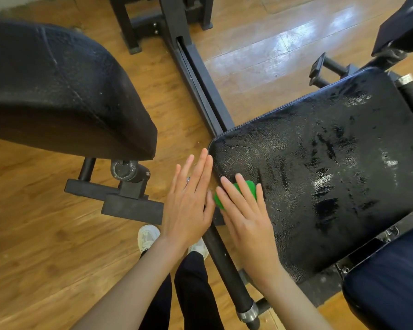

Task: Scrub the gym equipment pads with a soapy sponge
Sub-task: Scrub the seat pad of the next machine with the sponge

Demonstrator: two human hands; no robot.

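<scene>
Two black padded surfaces fill most of the view, set over a wood-plank floor (45,246) of warm brown that shines pale where light falls on it at the far right. The seat pad (320,177) on the right is wet: its pebbled black cover glistens, with streaks and patches of whitish suds across it. The other pad (57,86), at the far left, looks dull and cracked, with a seam running across it. Between them a black steel frame rail (198,91) runs away towards the far side, and a black bar with a metal collar (231,282) runs along the near left edge of the wet pad. A dark blue cushion (386,282) sits at the near right corner. No writing or brand mark can be read on anything, and no bucket or bottle is in view.

The green sponge (236,191) lies on the near left corner of the wet pad, under the right hand (248,222). That hand's grip is flat rather than curled: fingers spread and pressed down over the sponge, green showing between them. The left hand (188,206) is beside it, just off the pad's edge, open and flat with fingers together, holding nothing. Below the arms, dark trousers and white shoes (148,236) stand on the floor.
</scene>
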